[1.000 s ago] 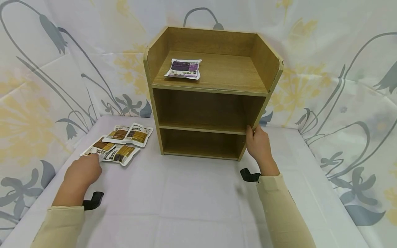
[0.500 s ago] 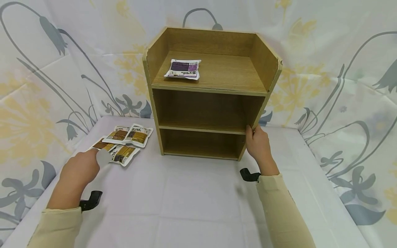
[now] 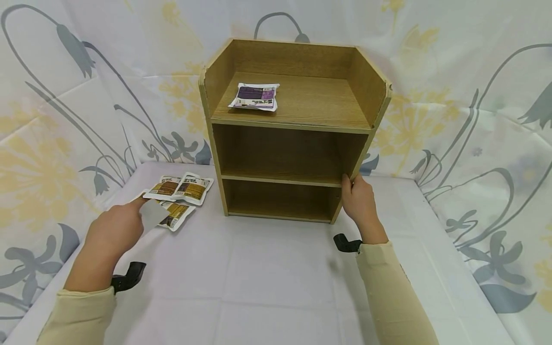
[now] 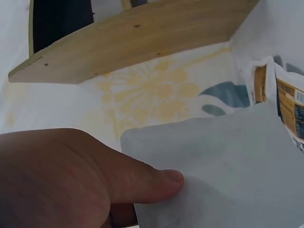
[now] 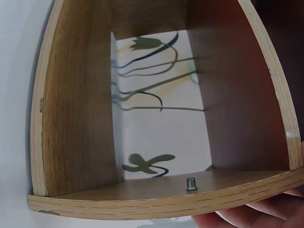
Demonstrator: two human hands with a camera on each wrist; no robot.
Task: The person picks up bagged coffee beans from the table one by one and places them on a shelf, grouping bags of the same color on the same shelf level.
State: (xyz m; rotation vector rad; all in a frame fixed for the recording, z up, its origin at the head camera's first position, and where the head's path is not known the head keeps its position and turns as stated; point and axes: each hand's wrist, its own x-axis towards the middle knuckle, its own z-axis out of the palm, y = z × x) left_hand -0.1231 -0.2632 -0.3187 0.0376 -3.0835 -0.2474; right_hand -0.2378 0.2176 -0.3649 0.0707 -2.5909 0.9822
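My left hand (image 3: 115,231) pinches a flat pouch (image 4: 209,161) by its edge, thumb on the plain silver-grey side. In the head view the pouch overlaps the small pile it came from. Several brown-and-yellow printed pouches make up that pile, among them a front pouch (image 3: 178,215) and a right-hand pouch (image 3: 192,188). At the wooden shelf unit (image 3: 302,101), my right hand (image 3: 360,203) grips the right side panel, thumb at the front edge. The right wrist view shows my fingers (image 5: 256,216) curled against that panel's outer face.
A purple-and-white pouch (image 3: 256,97) lies on the unit's top board, at the left. Two compartments sit below it. A metal shelf pin (image 5: 191,184) sticks out inside the right panel. Floral cloth (image 3: 457,96) hangs behind and beside the white-covered table (image 3: 276,268).
My left hand has picked a pouch off the pile's front left and tilted its silver side into view, then shifted slightly right and away from me. The right hand stays put.
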